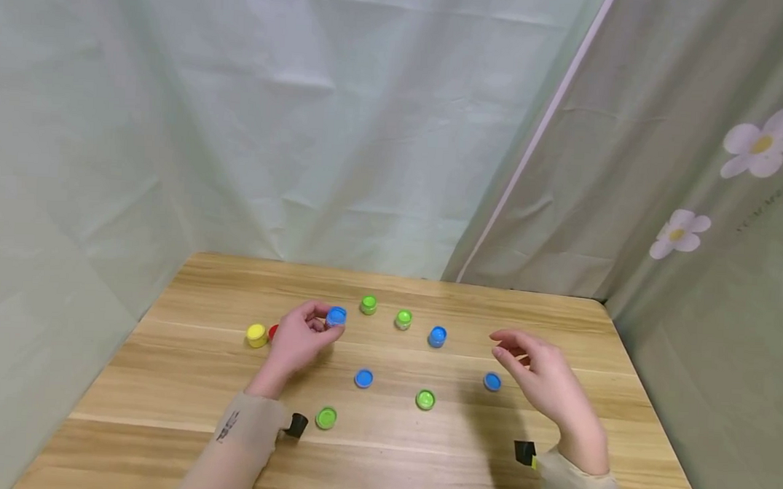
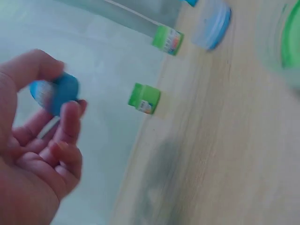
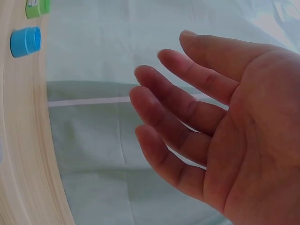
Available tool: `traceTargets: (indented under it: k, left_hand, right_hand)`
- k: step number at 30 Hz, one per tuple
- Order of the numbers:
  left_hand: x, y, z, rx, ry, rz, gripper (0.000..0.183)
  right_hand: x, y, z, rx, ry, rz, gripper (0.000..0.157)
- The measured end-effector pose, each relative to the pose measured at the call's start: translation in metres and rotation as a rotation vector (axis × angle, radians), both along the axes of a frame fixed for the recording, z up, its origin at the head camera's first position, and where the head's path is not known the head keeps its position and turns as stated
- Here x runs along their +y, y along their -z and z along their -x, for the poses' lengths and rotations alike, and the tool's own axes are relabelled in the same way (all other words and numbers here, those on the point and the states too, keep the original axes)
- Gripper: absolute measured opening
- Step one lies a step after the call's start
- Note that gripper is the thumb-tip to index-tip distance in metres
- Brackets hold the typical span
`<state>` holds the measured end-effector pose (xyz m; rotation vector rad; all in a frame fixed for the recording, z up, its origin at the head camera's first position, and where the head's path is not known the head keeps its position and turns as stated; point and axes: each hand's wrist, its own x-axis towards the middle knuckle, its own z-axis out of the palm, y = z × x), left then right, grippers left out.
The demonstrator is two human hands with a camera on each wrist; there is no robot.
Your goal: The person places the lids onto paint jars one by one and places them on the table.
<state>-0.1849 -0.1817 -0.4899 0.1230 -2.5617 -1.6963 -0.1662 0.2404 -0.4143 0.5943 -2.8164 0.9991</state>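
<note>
My left hand point(image 1: 298, 339) pinches a small blue jar point(image 1: 336, 316) between thumb and fingers, held up above the left part of the table. In the left wrist view the same jar shows blurred at the fingertips. A red jar point(image 1: 273, 331) is partly hidden behind this hand, and a yellow jar point(image 1: 256, 335) stands just left of it. My right hand point(image 1: 543, 375) hovers above the right part of the table with loosely bent fingers and nothing in it. Below its fingertips lies a low round blue-topped tub point(image 1: 493, 382). Its palm point(image 3: 262, 136) fills the right wrist view.
Toward the back of the wooden table point(image 1: 232, 281) stand two green jars point(image 1: 368, 305) and a blue jar point(image 1: 437, 337). Nearer are another low blue tub point(image 1: 364, 378) and two green ones point(image 1: 425, 400). A pale curtain point(image 1: 370, 127) hangs behind the table's far edge.
</note>
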Motion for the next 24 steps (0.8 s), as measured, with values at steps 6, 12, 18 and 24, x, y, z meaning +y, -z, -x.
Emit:
traceTargets:
  k: [6, 12, 18, 24]
  left_hand:
    - [-0.001, -0.008, -0.015, 0.145, 0.068, -0.228, 0.037]
    - [0.001, -0.023, -0.024, 0.222, 0.167, -0.374, 0.045]
    - [0.006, -0.03, -0.027, 0.268, 0.214, -0.43, 0.047]
    - [0.009, -0.028, -0.028, 0.31, 0.161, -0.441, 0.04]
  right_hand:
    - [0.002, 0.001, 0.0, -0.019, -0.012, 0.001, 0.024]
    - [0.005, 0.001, 0.0, -0.092, -0.036, -0.002, 0.028]
    - [0.01, 0.006, 0.002, -0.274, -0.014, -0.053, 0.041]
    - [0.013, 0.027, 0.011, -0.397, 0.02, -0.103, 0.055]
